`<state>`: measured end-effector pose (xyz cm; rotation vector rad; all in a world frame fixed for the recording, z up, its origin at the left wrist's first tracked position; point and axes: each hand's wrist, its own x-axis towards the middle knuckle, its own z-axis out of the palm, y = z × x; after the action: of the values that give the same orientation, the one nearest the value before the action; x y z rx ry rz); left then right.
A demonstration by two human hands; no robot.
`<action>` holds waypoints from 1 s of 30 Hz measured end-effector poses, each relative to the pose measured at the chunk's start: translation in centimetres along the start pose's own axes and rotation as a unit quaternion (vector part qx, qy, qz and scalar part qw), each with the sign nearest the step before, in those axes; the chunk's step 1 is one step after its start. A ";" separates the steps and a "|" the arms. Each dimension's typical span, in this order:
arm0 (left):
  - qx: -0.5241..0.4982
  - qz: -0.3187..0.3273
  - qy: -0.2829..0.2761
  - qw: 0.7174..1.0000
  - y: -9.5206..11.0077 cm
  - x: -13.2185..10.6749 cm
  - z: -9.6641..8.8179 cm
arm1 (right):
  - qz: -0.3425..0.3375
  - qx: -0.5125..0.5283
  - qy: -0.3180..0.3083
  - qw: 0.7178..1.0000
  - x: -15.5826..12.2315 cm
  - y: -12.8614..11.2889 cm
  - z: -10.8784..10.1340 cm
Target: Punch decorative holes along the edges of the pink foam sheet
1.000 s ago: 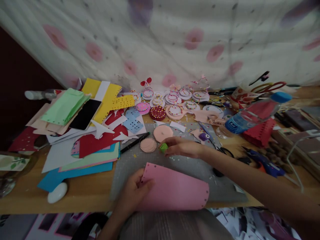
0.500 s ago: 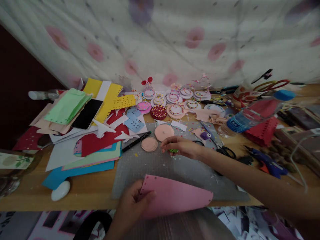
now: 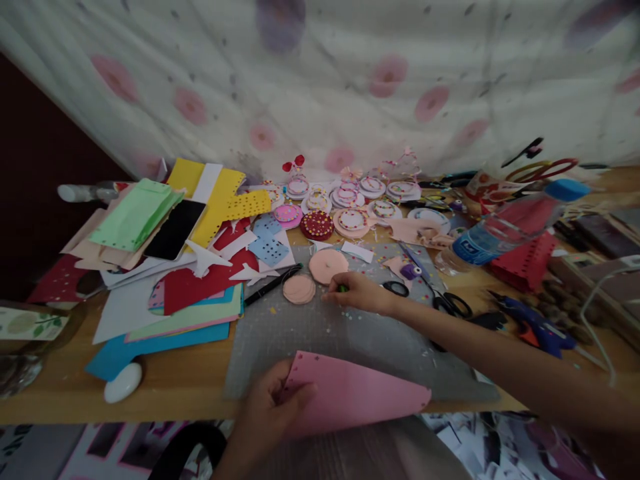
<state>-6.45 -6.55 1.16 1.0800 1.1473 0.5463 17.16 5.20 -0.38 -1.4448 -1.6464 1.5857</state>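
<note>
My left hand (image 3: 280, 407) pinches the left end of a pink paper piece (image 3: 355, 393) in front of the table edge. Small punched holes run along the paper's left edge and at its right tip. Over the grey cutting mat (image 3: 280, 340), my right hand (image 3: 357, 292) is closed on a small green craft punch (image 3: 343, 288), mostly hidden by the fingers. Just beyond that hand lies a larger peach paper disc (image 3: 327, 265). A stack of smaller peach discs (image 3: 299, 289) is to its left. A purple punch (image 3: 411, 271) rests farther right, beside scissors (image 3: 453, 303).
Coloured paper sheets (image 3: 195, 293) and a phone (image 3: 175, 230) pile up at the left. Decorated paper hats (image 3: 317, 225) line the back. A water bottle (image 3: 515, 227) and a blue glue gun (image 3: 540, 327) stand and lie at the right. A black pen (image 3: 273, 285) borders the mat.
My right hand has lifted the green punch slightly off the mat, and its fingers have curled more tightly round it. My left hand and the pink paper have shifted slightly right.
</note>
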 end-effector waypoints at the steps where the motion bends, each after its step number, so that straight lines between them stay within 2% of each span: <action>1: 0.003 -0.001 -0.001 1.000 0.0 0.0 0.0 | -0.004 -0.010 -0.004 1.000 0.1 -0.1 0.0; 12: 0.025 0.013 0.066 0.997 0.6 0.5 0.8 | 0.010 -0.029 -0.020 0.999 -1.4 -1.4 -1.6; 16: 0.040 0.031 0.064 0.997 0.5 1.1 1.0 | 0.017 -0.027 -0.048 0.998 -1.4 -1.2 -1.7; 21: 0.046 0.036 0.047 0.997 0.4 1.6 1.0 | 0.019 0.008 -0.043 0.999 -1.7 -1.5 -1.6; 23: 0.061 0.039 0.055 0.996 0.6 1.7 0.9 | 0.008 0.036 -0.051 0.998 -2.5 -2.0 -1.7; 25: 0.081 0.045 0.065 0.994 0.9 1.6 0.9 | -0.017 0.048 -0.089 0.995 -3.6 -2.8 -1.9; 27: 0.107 0.049 0.068 0.991 1.4 1.5 1.0 | -0.041 0.023 -0.114 0.992 -4.9 -3.5 -1.9; 30: 0.140 0.057 0.071 0.986 2.0 1.2 1.3 | -0.045 -0.047 -0.096 0.993 -6.7 -4.5 -1.3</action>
<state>-4.47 -5.24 2.45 1.3734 1.3194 0.5701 19.08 0.85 6.27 -1.2754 -1.8919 1.6601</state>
